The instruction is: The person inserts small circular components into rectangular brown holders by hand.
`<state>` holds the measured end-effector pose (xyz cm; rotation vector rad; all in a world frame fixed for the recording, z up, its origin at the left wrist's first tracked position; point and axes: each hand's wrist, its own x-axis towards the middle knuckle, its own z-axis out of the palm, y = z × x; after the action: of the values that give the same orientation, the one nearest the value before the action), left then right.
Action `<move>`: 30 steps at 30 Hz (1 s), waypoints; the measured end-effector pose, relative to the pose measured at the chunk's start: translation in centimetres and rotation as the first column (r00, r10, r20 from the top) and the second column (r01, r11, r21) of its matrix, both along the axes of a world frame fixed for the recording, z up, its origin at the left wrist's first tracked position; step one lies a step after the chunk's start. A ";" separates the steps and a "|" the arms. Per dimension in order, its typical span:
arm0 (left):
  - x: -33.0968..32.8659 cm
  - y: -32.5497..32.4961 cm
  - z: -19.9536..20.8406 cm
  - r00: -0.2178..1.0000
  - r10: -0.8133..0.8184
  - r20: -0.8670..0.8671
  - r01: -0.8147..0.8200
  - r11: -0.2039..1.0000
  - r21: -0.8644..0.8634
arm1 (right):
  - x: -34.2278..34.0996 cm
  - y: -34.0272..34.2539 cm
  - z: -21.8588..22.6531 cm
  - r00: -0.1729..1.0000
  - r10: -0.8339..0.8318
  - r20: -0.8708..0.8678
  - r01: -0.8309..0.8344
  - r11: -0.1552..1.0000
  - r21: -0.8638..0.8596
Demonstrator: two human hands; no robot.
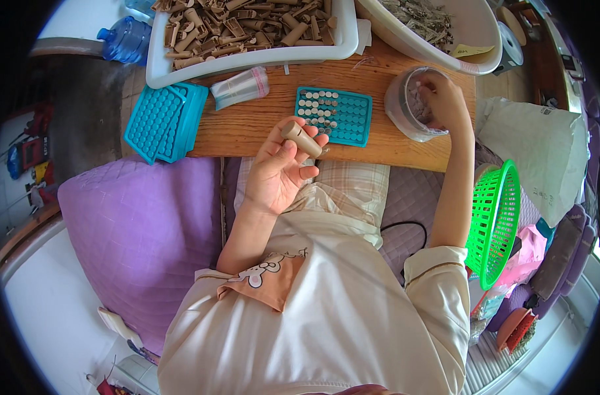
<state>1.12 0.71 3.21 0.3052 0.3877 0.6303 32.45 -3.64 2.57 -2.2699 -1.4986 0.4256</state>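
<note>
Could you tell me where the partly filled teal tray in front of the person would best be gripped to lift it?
Probably by its two short ends, from left and right. The teal tray lies flat on the wooden board, its short ends look free, and its left cells hold small caps that gripping from above might disturb.

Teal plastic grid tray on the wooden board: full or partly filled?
Partly filled. The teal plastic grid tray has round grey pieces only in its upper-left holes; the other holes show bare teal.
</note>
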 end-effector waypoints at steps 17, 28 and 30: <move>0.1 -0.5 1.1 0.993 -0.112 -0.037 0.105 0.984 -0.143 | 0.0 -3.3 1.3 0.870 -0.259 -0.420 0.305 0.951 0.045; 0.0 -0.5 0.8 0.983 -0.185 -0.002 0.177 0.944 -0.279 | -10.8 -1.6 6.6 0.962 0.219 -0.165 -0.135 0.902 0.411; -0.1 -0.6 0.9 0.979 -0.201 -0.009 0.195 0.957 -0.215 | -13.1 -1.3 7.2 0.932 0.326 -0.158 -0.223 0.860 0.459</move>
<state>0.97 0.07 4.11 0.1457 0.4447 0.3831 19.37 -4.97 9.82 -1.6088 -1.6122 0.3723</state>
